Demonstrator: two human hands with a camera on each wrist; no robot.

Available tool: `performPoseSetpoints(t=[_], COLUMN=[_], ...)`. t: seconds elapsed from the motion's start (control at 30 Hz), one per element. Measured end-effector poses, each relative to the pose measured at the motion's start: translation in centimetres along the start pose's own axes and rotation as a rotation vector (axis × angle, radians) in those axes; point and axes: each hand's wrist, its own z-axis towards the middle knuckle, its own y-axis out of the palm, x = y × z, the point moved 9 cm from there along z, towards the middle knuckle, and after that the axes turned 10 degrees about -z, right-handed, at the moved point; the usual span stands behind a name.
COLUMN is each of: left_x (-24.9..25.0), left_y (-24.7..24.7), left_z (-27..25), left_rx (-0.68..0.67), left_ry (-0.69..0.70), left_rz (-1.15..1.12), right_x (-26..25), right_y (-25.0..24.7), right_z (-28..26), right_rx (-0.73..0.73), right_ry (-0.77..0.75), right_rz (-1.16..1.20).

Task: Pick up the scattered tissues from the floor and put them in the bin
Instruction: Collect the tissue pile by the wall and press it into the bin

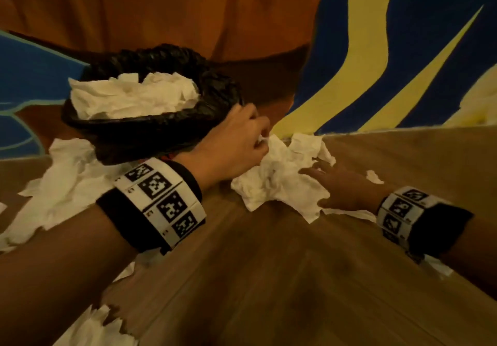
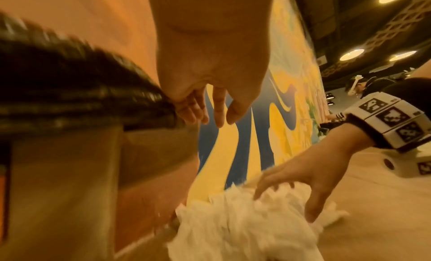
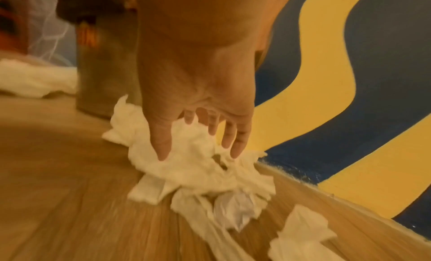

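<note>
Head view: my left hand [image 1: 236, 141] is at the bin [image 1: 150, 128] rim, fingers curled near the edge of the tissue pile [image 1: 279, 181]. It seems to pinch a bit of tissue there, but the left wrist view shows those fingers hanging loose above the pile, so I cannot tell. My right hand [image 1: 341, 184] lies spread on the pile, fingers straight, gripping nothing. The pile sits on the floor [image 1: 269, 278] against the wall [image 1: 376, 50], just beside the bin. More tissues [image 1: 61, 184] lie left of the bin, others near my forearms. The bin is already heaped to the rim with tissues.

Risks, as I judge them: the bin looks full, so a fresh load may slide off the heap. The pile is loose and ragged; a one-handed scoop could shed scraps. My left hand, so close to the rim, might tip the bin.

Hard to read: both wrist views are motion-blurred; the bin's base is hidden in the head view; its depth is unknown.
</note>
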Motion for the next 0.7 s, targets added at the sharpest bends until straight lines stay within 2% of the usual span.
performPoseSetpoints(t=[0.2, 0.27, 0.4, 0.53, 0.63, 0.7], left_x=[-5.0, -6.3, -7.5, -7.9, -6.4, -5.8], left_y=[11.8, 14.4, 15.4, 13.6, 11.3, 10.3], left_z=[-2.7, -4.1, -4.6, -4.1, -3.3, -3.1], left_rx=[-0.465, -0.528, -0.399, -0.232, -0.146, -0.168], left_ry=[-0.238, -0.304, -0.338, -0.361, -0.294, -0.276], left_rz=[0.080, 0.073, -0.031, -0.170, -0.294, -0.286], right_x=[-1.3, -1.4, -0.7, -0.5, -1.9, -3.0], right_y=[3.6, 3.5, 2.4, 2.1, 2.7, 3.4], right_z=[1.2, 1.3, 1.3, 1.4, 1.9, 2.5], right_rx=[0.007, 0.060, 0.174, 0.221, 0.131, 0.079], right_ry=[-0.032, -0.023, -0.019, -0.033, 0.007, 0.036], right_rz=[0.026, 0.052, 0.137, 0.304, 0.244, 0.112])
